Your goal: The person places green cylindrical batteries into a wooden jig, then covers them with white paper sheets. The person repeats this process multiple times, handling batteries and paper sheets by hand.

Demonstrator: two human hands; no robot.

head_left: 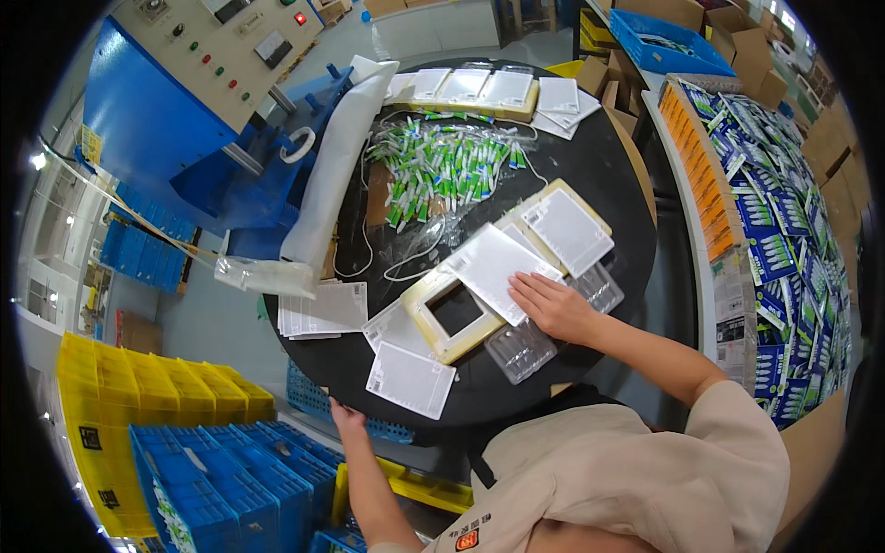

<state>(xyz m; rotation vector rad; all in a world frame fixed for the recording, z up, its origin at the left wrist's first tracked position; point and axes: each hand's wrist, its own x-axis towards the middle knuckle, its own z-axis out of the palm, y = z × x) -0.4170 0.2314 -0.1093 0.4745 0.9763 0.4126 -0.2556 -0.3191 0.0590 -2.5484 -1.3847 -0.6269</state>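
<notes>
My right hand (553,306) lies with fingers stretched flat on a white printed card (502,267), which rests over a yellowish frame mould (444,347) with rectangular openings. One opening shows dark and bare; another white card (567,230) covers the far end. Clear plastic blister trays (519,352) stick out along the mould's near side. Down at the left, my left hand (347,419) is at the round black table's edge, beside a blue perforated basket (313,392). Its fingers look closed, and what they hold, if anything, is hidden.
Green-and-white small tubes (442,170) lie heaped mid-table, with a second card-filled mould (525,95) behind. Stacked white cards (323,309) lie left, beside a blue machine (166,120). Yellow crates (138,387) and blue crates (230,479) stand lower left; packed blister cards (784,249) fill the right.
</notes>
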